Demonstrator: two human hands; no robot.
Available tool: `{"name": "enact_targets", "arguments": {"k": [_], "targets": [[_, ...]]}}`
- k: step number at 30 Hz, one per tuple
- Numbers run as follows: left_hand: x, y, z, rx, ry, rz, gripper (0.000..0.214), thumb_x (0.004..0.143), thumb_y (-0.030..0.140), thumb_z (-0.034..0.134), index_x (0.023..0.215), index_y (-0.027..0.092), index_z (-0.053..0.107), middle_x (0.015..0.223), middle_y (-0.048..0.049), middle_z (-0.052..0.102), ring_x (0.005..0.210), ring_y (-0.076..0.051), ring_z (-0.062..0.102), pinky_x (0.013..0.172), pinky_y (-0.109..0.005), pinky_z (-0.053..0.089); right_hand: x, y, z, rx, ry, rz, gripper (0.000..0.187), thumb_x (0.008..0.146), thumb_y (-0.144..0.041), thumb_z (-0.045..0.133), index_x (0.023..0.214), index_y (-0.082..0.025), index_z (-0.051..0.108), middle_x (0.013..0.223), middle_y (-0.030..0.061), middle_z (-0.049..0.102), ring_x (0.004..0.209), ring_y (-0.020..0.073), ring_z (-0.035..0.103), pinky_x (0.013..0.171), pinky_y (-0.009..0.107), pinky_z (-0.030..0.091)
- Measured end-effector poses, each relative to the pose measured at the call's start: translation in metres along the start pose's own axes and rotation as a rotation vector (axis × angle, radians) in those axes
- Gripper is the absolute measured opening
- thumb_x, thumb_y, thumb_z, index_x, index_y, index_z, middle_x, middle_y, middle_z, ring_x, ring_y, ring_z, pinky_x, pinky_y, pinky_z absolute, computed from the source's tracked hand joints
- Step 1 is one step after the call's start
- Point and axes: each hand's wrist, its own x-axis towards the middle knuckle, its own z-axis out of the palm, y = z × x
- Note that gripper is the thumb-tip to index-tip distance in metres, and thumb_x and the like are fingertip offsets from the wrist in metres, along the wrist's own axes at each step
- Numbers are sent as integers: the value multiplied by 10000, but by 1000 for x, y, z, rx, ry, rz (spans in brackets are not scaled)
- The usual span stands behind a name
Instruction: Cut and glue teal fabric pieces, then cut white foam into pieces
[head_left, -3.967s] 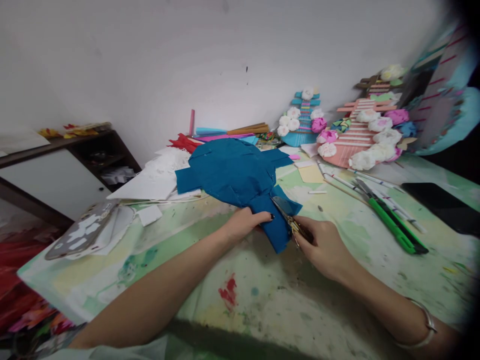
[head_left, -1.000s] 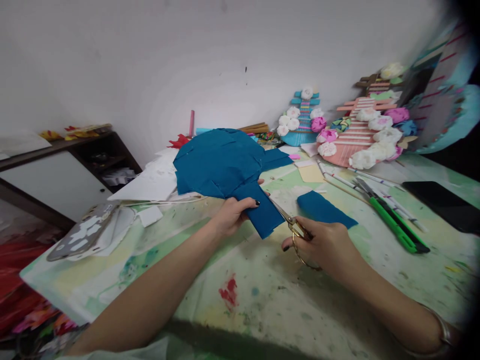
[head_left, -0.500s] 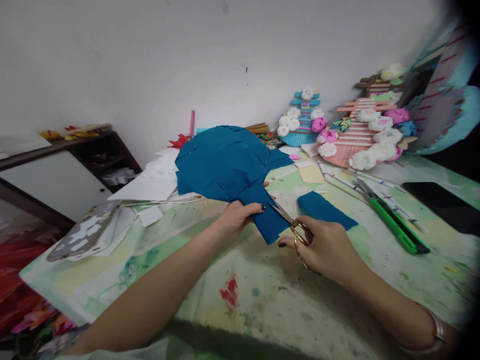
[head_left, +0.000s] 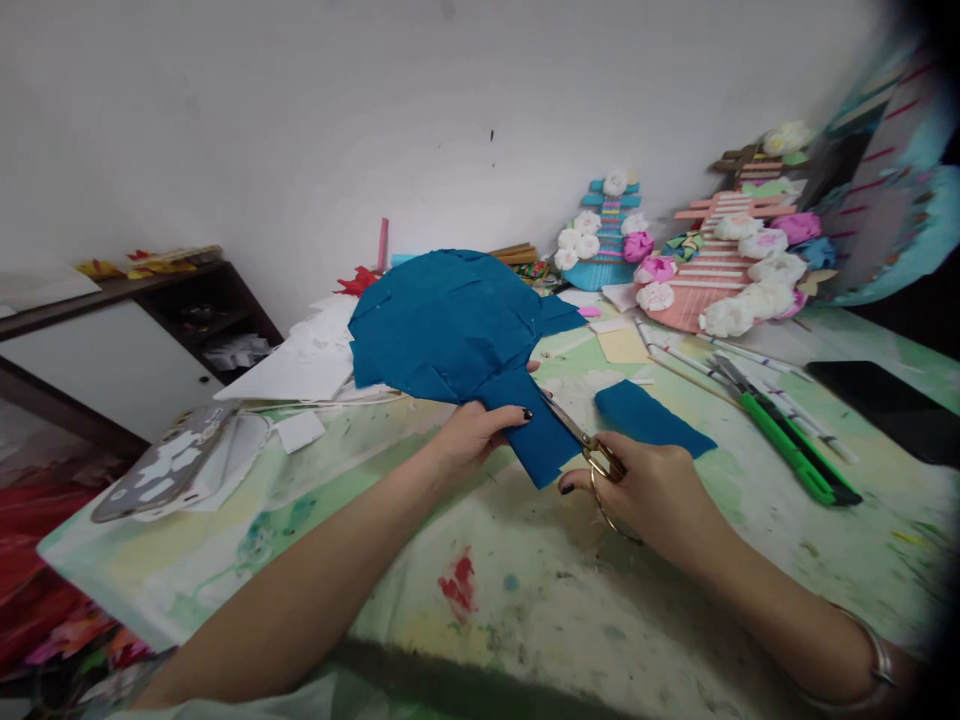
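A rounded shape covered in dark blue paper (head_left: 446,325) is held up over the table, its straight flap slanting down toward me. My left hand (head_left: 480,432) grips the base of this flap, thumb on top and the other fingers mostly hidden beneath. In my right hand (head_left: 645,485) are gold-handled scissors (head_left: 574,432), with thumb and fingers through the loops. Their blades lie along the flap's right edge and look nearly closed. A loose blue paper piece (head_left: 652,418) rests on the table just beyond my right hand.
A green utility knife (head_left: 799,450), striped paper sticks (head_left: 690,368) and a black phone (head_left: 889,408) lie on the right. Flower-decorated lute-shaped crafts (head_left: 604,250) lean at the back wall. On the left are a phone in a grey case (head_left: 169,460) and white papers (head_left: 292,360).
The scissor blades have closed at the flap's right edge, and my right thumb has drawn slightly nearer the fingers. My left hand and the blue shape stay almost still.
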Motion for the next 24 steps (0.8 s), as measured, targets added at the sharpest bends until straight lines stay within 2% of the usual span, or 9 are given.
{"name": "enact_targets", "arguments": {"k": [6, 9, 18, 24], "targets": [[0, 0, 2, -9, 6, 3, 721, 651, 206, 726, 1345, 218, 529, 1071, -93, 720, 1015, -288, 650, 900, -428, 487, 0, 3, 1, -7, 32, -26, 647, 826, -751, 396, 615, -182, 618, 450, 28, 562, 384, 124, 454, 461, 264, 245], [0, 0, 2, -7, -3, -3, 732, 646, 204, 727, 1349, 217, 524, 1071, -96, 719, 1029, -295, 642, 897, -433, 487, -1, 3, 1, -19, 40, -33, 671, 840, -753, 352, 638, -175, 626, 452, 32, 564, 390, 130, 472, 463, 267, 243], [0, 0, 1, 43, -3, 5, 754, 643, 221, 736, 1362, 235, 509, 1120, -100, 703, 1073, -313, 623, 906, -448, 484, 1, -2, -8, -42, -78, 60, 595, 814, -740, 441, 710, -182, 617, 521, 37, 583, 462, 167, 523, 483, 273, 217], [-1, -1, 2, 70, -49, 20, 739, 666, 213, 726, 1369, 250, 501, 1212, -106, 664, 1116, -315, 603, 917, -456, 487, -1, 3, 0, -66, -1, 32, 677, 798, -784, 394, 804, -165, 667, 562, 67, 636, 499, 208, 587, 494, 281, 250]]}}
